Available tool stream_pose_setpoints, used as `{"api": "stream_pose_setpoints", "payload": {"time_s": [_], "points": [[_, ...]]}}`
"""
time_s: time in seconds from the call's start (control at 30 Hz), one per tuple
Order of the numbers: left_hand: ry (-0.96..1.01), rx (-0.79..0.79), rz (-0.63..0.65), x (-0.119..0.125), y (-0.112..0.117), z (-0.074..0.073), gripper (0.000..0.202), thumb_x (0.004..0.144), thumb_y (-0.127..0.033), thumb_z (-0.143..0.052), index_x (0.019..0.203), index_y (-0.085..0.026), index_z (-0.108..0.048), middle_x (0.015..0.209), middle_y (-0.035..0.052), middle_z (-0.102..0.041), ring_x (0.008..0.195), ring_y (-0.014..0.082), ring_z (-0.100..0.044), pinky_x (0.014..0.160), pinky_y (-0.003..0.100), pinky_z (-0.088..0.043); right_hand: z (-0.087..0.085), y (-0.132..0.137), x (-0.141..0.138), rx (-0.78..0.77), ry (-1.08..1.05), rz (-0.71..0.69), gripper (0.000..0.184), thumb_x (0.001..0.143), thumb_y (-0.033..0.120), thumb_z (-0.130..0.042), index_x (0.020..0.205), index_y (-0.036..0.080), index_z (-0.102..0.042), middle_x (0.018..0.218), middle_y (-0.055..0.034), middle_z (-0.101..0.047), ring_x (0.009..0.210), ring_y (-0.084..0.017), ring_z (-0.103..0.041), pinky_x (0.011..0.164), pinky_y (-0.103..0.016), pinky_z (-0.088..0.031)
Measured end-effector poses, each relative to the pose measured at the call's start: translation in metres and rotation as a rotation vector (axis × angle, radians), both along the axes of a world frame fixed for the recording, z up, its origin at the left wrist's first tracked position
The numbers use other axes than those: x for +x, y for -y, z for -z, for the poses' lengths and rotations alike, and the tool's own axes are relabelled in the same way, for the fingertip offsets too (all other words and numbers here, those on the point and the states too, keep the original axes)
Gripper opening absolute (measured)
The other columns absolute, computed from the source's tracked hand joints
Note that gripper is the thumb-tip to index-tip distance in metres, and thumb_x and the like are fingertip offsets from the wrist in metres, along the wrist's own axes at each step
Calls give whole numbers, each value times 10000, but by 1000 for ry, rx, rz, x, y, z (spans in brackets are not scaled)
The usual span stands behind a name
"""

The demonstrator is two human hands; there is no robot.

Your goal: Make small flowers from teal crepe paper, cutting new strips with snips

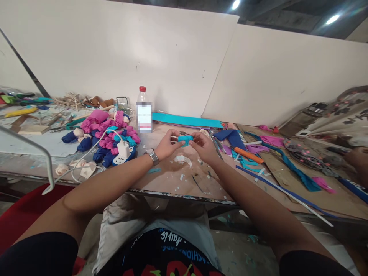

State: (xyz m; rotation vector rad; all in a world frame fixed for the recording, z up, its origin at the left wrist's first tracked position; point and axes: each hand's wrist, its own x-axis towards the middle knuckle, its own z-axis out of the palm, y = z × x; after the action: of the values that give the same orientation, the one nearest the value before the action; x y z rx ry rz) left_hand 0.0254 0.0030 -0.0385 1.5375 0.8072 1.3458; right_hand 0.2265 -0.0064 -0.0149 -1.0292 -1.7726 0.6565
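Between both hands, just above the table point(163, 176), is a small turquoise piece of crepe paper point(185, 140), bunched or rolled. My left hand point(169, 145), with a metal watch at the wrist, pinches its left side with thumb and fingers. On its right side, my right hand point(203, 145) grips it the same way. The fingertips partly cover the piece, so its full shape is hidden. A long turquoise strip point(184, 119) lies behind the hands along the wall.
Left of my hands lies a pile of pink, blue and cream crepe paper pieces point(99, 130) beside a charger on a power strip point(123, 150). A phone point(144, 117) leans on a red-capped bottle point(142, 92). An orange cutter point(249, 155) and paper scraps lie right. Another person's hand point(356, 161) is far right.
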Motion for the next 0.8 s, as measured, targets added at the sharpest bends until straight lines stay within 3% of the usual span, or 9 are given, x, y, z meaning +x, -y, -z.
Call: {"api": "stream_pose_setpoints", "payload": {"time_s": [0.17, 0.4, 0.6, 0.8], "points": [[-13, -1, -40, 0, -5, -1, 454, 745, -546, -815, 804, -176, -558, 819, -3, -616, 725, 114, -557, 719, 277, -459, -2, -1, 0, -28, -119, 3, 374, 821, 495, -760, 1030, 225, -606, 867, 6, -586, 778, -153, -541, 721, -295, -456], [-7, -54, -9, 0, -2, -5, 475, 679, -594, -848, 815, -156, -721, 837, 40, -711, 747, 149, -596, 759, 322, -485, 0, -2, 1, -65, -192, -32, 403, 807, 497, -774, 1056, 225, -610, 893, -3, -610, 793, -155, -565, 749, -304, -478], [13, -68, -17, -2, -1, -8, 455, 658, -589, -864, 755, -169, -717, 757, 18, -688, 720, 148, -575, 730, 318, -476, 1, -2, 0, -75, -211, -27, 392, 788, 490, -790, 1018, 228, -611, 905, -9, -627, 789, -158, -572, 736, -304, -494], [-14, -34, -44, -2, -6, -2, 429, 713, -563, -829, 768, -159, -696, 756, 19, -671, 706, 144, -559, 690, 306, -454, -1, 0, -2, -83, -237, -22, 329, 799, 428, -771, 1008, 226, -616, 844, 13, -589, 731, -139, -541, 710, -292, -469]]}}
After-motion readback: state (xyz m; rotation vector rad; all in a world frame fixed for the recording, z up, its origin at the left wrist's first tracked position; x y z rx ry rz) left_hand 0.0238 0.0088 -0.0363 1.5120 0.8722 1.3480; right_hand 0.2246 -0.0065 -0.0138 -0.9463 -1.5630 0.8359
